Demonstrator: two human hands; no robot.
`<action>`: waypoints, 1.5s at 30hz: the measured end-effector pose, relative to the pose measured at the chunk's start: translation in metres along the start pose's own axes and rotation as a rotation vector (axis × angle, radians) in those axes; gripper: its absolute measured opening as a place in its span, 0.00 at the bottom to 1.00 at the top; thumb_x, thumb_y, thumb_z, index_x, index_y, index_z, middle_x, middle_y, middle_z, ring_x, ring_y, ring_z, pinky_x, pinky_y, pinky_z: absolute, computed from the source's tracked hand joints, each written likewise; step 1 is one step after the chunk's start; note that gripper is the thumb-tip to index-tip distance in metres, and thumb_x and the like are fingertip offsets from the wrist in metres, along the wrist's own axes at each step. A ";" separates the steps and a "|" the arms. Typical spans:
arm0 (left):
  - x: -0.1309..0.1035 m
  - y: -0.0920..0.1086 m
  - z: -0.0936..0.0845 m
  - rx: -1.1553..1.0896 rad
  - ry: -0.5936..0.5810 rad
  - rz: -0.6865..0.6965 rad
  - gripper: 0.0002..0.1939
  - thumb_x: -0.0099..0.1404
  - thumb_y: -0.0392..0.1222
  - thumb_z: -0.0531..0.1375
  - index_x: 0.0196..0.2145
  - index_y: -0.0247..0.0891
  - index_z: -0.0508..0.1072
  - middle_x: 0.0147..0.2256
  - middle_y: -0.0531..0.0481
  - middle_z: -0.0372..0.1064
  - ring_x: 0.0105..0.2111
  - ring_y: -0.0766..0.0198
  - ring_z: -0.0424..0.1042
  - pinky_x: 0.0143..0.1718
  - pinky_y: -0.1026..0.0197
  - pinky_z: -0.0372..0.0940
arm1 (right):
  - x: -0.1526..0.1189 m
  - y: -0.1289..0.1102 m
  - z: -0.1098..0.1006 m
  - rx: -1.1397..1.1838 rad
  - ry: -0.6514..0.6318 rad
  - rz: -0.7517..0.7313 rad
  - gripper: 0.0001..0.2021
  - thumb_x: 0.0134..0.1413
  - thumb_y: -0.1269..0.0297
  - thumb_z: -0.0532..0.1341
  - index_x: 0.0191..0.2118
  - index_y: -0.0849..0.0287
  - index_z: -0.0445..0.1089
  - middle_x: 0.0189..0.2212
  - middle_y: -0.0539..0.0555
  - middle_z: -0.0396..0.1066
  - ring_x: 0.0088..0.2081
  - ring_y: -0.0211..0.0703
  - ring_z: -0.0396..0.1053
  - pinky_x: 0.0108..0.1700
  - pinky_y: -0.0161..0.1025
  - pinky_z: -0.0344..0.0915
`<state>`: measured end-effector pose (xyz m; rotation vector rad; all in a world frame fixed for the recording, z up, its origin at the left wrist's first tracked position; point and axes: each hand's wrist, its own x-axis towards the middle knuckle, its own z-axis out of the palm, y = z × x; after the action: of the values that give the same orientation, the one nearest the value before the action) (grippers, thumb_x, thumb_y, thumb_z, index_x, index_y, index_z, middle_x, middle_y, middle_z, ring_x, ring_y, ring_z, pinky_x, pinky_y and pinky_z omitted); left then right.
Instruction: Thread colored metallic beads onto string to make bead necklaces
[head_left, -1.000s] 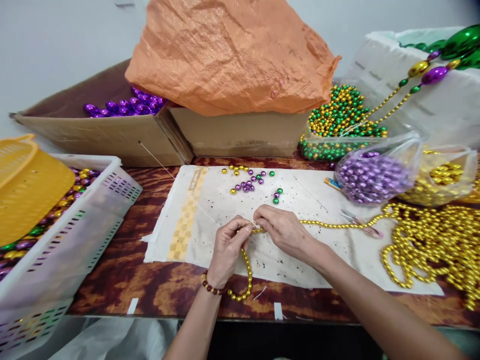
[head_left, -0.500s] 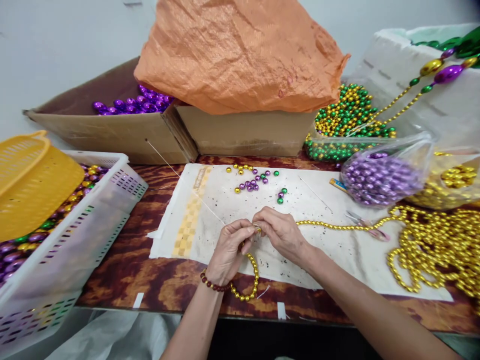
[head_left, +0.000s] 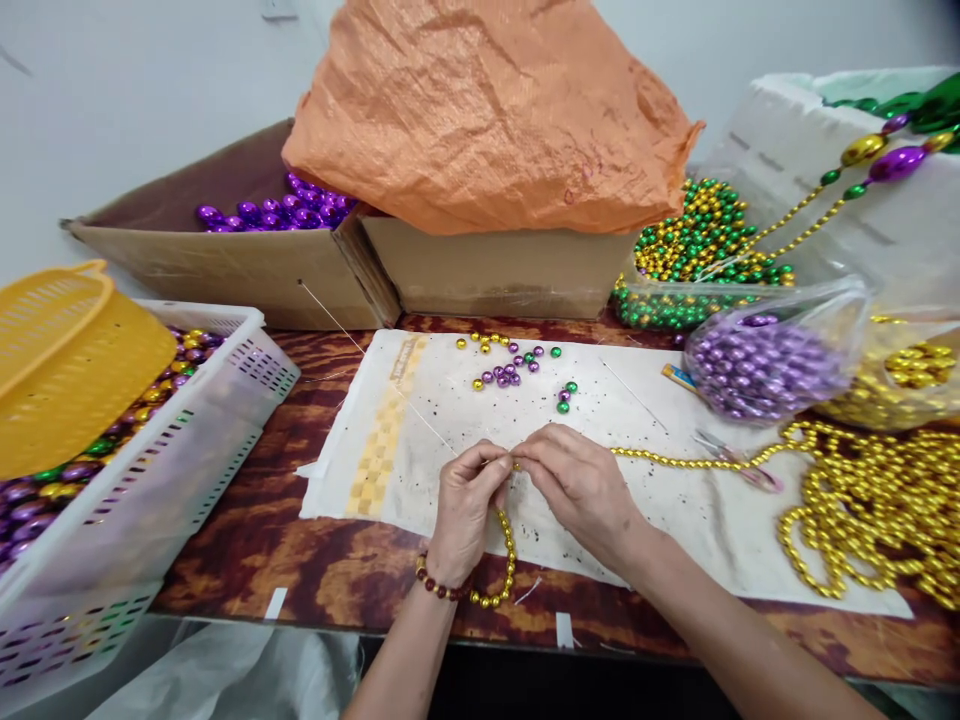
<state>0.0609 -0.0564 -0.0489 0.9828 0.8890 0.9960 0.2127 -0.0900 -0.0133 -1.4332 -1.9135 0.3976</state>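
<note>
Over the white cloth, my left hand and my right hand meet with pinched fingertips. Between them is part of a gold bead string, which hangs in a loop below my left hand. From my right hand the gold beads run right, toward a large heap of gold bead strands. A thin white thread stretches from the left box down to my left fingers. Exactly what the fingertips pinch is mostly hidden. Loose purple, green and gold beads lie beyond my hands.
Scissors and a yellow-blue lighter-like item lie on the right. A bag of purple beads stands behind them. Cardboard boxes line the back, under an orange sack. On the left stands a white crate with a yellow basket.
My right hand has shifted slightly right and flattened, its fingers now pointing left at the pinch. My left hand has turned a little more upright. The view has moved slightly.
</note>
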 end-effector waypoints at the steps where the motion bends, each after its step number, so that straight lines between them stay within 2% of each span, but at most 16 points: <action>1: -0.001 0.000 0.000 0.018 -0.003 0.011 0.05 0.61 0.40 0.62 0.29 0.36 0.74 0.21 0.56 0.59 0.20 0.74 0.54 0.22 0.67 0.48 | 0.000 0.000 0.001 -0.031 -0.012 -0.001 0.11 0.65 0.69 0.52 0.44 0.58 0.71 0.37 0.54 0.70 0.40 0.43 0.66 0.43 0.40 0.63; 8: -0.003 0.007 0.004 0.196 -0.012 0.079 0.07 0.63 0.42 0.59 0.30 0.37 0.74 0.25 0.54 0.60 0.21 0.72 0.57 0.24 0.65 0.52 | 0.005 0.000 -0.002 -0.185 -0.086 0.073 0.13 0.66 0.66 0.51 0.41 0.57 0.73 0.35 0.56 0.72 0.39 0.44 0.68 0.40 0.40 0.64; 14: -0.003 0.019 0.005 0.418 -0.064 0.169 0.07 0.64 0.38 0.58 0.34 0.39 0.77 0.28 0.52 0.63 0.26 0.68 0.62 0.29 0.64 0.56 | 0.011 -0.006 -0.005 -0.292 -0.132 0.156 0.10 0.63 0.68 0.54 0.37 0.57 0.73 0.33 0.54 0.72 0.37 0.46 0.69 0.33 0.39 0.61; 18: -0.003 0.021 0.006 0.485 -0.041 0.213 0.07 0.63 0.38 0.59 0.34 0.39 0.78 0.28 0.51 0.64 0.29 0.66 0.63 0.31 0.64 0.56 | 0.013 -0.012 -0.001 -0.337 -0.120 0.177 0.08 0.61 0.69 0.55 0.35 0.59 0.71 0.32 0.56 0.71 0.35 0.46 0.69 0.31 0.39 0.59; 21: -0.002 0.017 0.006 0.383 0.019 0.138 0.06 0.63 0.40 0.59 0.32 0.38 0.76 0.25 0.53 0.62 0.25 0.69 0.60 0.28 0.65 0.55 | 0.009 -0.007 0.010 -0.133 0.001 0.187 0.05 0.59 0.70 0.56 0.35 0.59 0.70 0.32 0.55 0.70 0.35 0.44 0.67 0.34 0.39 0.61; 24: 0.000 0.013 0.007 0.141 0.048 -0.024 0.07 0.62 0.42 0.61 0.30 0.36 0.74 0.22 0.55 0.61 0.21 0.72 0.56 0.23 0.67 0.51 | 0.003 0.004 0.023 0.379 0.139 0.259 0.04 0.59 0.70 0.57 0.34 0.58 0.68 0.31 0.51 0.68 0.34 0.40 0.66 0.36 0.37 0.63; 26: 0.000 0.011 0.008 0.012 0.042 -0.091 0.07 0.60 0.42 0.62 0.29 0.35 0.74 0.22 0.55 0.63 0.20 0.73 0.55 0.22 0.68 0.50 | 0.000 0.011 0.030 0.719 0.162 0.338 0.03 0.59 0.67 0.58 0.35 0.57 0.67 0.30 0.50 0.67 0.32 0.38 0.66 0.35 0.36 0.65; 28: 0.001 0.012 0.009 -0.011 0.040 -0.095 0.07 0.60 0.42 0.62 0.29 0.35 0.73 0.23 0.54 0.64 0.19 0.74 0.55 0.22 0.69 0.50 | -0.002 0.014 0.033 0.909 0.143 0.388 0.03 0.59 0.64 0.60 0.36 0.57 0.68 0.31 0.49 0.67 0.32 0.37 0.67 0.35 0.36 0.66; 30: 0.001 0.013 0.009 0.053 0.044 -0.063 0.07 0.60 0.42 0.62 0.28 0.35 0.73 0.21 0.55 0.63 0.19 0.74 0.56 0.22 0.68 0.50 | -0.004 0.015 0.032 0.927 0.121 0.391 0.04 0.57 0.63 0.61 0.36 0.57 0.68 0.32 0.50 0.68 0.32 0.38 0.67 0.36 0.36 0.65; 34: -0.002 0.016 0.009 0.187 0.019 -0.022 0.09 0.61 0.44 0.61 0.29 0.35 0.73 0.22 0.55 0.62 0.21 0.72 0.56 0.23 0.68 0.52 | -0.004 0.013 0.026 0.786 0.145 0.365 0.05 0.58 0.62 0.61 0.34 0.57 0.69 0.30 0.50 0.65 0.32 0.38 0.64 0.35 0.36 0.63; 37: -0.006 0.020 0.011 0.215 -0.035 -0.020 0.10 0.63 0.46 0.60 0.31 0.36 0.73 0.24 0.55 0.62 0.21 0.72 0.56 0.24 0.67 0.52 | -0.001 0.010 0.024 0.916 0.223 0.443 0.05 0.61 0.61 0.57 0.36 0.57 0.66 0.25 0.47 0.64 0.28 0.37 0.62 0.32 0.35 0.61; 41: -0.008 0.026 0.012 0.213 -0.137 -0.056 0.10 0.65 0.46 0.58 0.31 0.37 0.70 0.21 0.56 0.58 0.21 0.72 0.56 0.25 0.68 0.52 | 0.005 0.007 0.030 1.159 0.397 0.542 0.05 0.60 0.62 0.57 0.34 0.57 0.63 0.20 0.46 0.63 0.23 0.36 0.60 0.29 0.34 0.59; 45: -0.007 0.032 0.009 0.158 -0.249 -0.125 0.09 0.66 0.45 0.58 0.33 0.37 0.70 0.23 0.53 0.66 0.24 0.70 0.63 0.28 0.67 0.55 | 0.010 0.005 0.036 1.170 0.462 0.558 0.06 0.59 0.62 0.57 0.33 0.56 0.62 0.18 0.45 0.61 0.22 0.35 0.59 0.29 0.34 0.59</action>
<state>0.0594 -0.0580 -0.0148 1.1428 0.8174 0.6884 0.1903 -0.0734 -0.0383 -1.0320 -0.6056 1.0965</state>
